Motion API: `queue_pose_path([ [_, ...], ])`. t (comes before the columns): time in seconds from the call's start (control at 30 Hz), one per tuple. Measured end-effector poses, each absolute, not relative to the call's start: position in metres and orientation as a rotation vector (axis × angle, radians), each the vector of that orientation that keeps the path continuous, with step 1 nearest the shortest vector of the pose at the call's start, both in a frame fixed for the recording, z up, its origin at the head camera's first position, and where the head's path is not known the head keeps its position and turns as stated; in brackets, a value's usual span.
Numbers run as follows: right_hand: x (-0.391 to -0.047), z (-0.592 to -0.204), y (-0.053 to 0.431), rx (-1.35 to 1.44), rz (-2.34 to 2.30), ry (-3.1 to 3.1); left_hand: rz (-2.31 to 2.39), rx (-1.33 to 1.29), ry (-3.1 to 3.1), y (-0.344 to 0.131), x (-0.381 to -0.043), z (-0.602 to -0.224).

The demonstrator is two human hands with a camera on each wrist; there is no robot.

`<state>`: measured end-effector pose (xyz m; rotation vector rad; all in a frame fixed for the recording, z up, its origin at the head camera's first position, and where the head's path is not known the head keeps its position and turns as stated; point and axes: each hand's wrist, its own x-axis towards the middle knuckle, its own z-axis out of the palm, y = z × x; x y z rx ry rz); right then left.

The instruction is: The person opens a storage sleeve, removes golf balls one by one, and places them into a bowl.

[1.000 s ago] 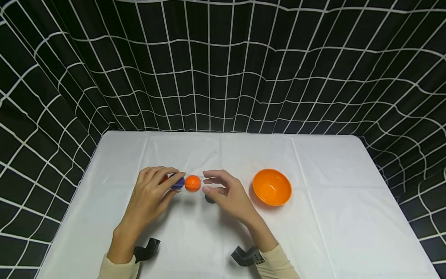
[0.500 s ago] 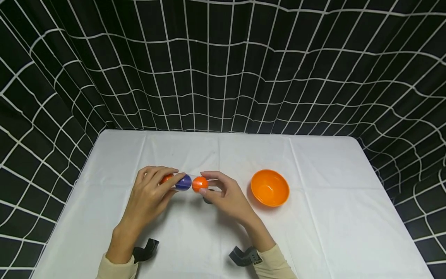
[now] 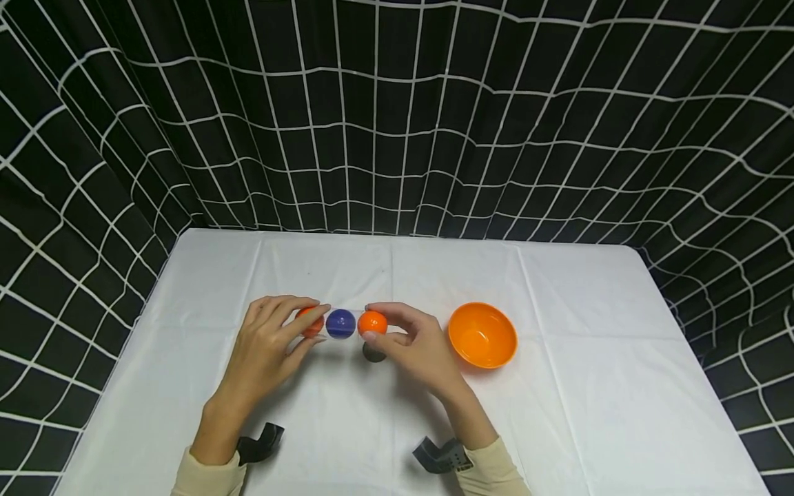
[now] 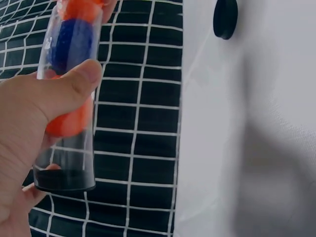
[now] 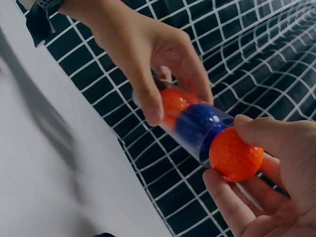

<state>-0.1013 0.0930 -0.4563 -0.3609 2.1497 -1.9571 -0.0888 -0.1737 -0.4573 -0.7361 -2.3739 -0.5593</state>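
Gripping the clear tube (image 4: pixel 66 153) with the left hand (image 3: pixel 263 348), pinching an orange ball (image 5: pixel 236 154) at its rim with the right hand (image 3: pixel 428 348). Leaving white tabletop (image 3: pixel 589 344) stretching beyond the tube to the far edge (image 3: pixel 310 233), but little room rightward, before the orange bowl (image 3: pixel 482 339).
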Motion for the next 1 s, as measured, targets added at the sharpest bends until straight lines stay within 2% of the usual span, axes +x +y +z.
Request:
queue_pose_path([
  [0.43, -0.104, -0.451, 0.124, -0.501, -2.013, 2.249, -0.727, -0.724, -2.388, -0.173, -0.089, -0.464],
  [0.73, -0.101, -0.44, 0.151, -0.331, -1.997, 2.283, -0.77, -0.689, -2.404, -0.173, -0.087, -0.462],
  [1.0, -0.103, -0.439, 0.184, -0.342, -2.009, 2.394, -0.781, -0.669, -2.391, -0.174, -0.09, -0.463],
])
